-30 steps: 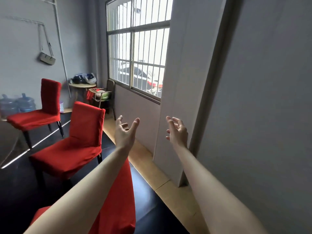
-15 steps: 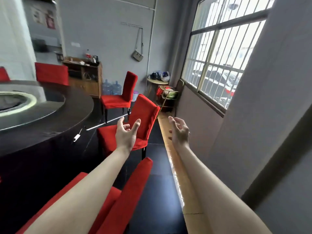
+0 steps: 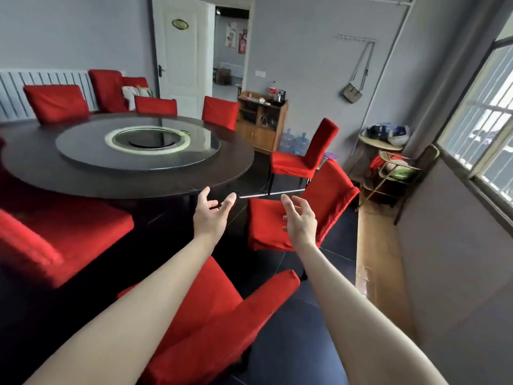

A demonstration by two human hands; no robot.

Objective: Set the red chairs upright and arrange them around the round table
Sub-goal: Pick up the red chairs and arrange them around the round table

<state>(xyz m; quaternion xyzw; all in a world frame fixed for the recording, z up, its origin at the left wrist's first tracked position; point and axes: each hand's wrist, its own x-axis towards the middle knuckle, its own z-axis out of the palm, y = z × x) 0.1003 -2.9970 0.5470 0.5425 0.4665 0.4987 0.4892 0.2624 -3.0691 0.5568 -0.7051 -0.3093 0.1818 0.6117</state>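
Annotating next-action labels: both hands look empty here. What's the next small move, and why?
Probably reach both hands forward to the backrest of the middle red chair. The left hand and right hand are open, hold nothing, and hover right before it; it stands upright but skewed to the round table, so it likely wants nudging in.

Dark tiled floor [image 3: 305, 343] is noted, edged by a wood-toned strip [image 3: 377, 245] along the window wall; red chairs [image 3: 288, 162], a wooden cabinet [image 3: 261, 126] and two water bottles [image 3: 294, 141] are stood on it. The dark round table [image 3: 138, 184] is topped by a glass turntable [image 3: 83, 151].
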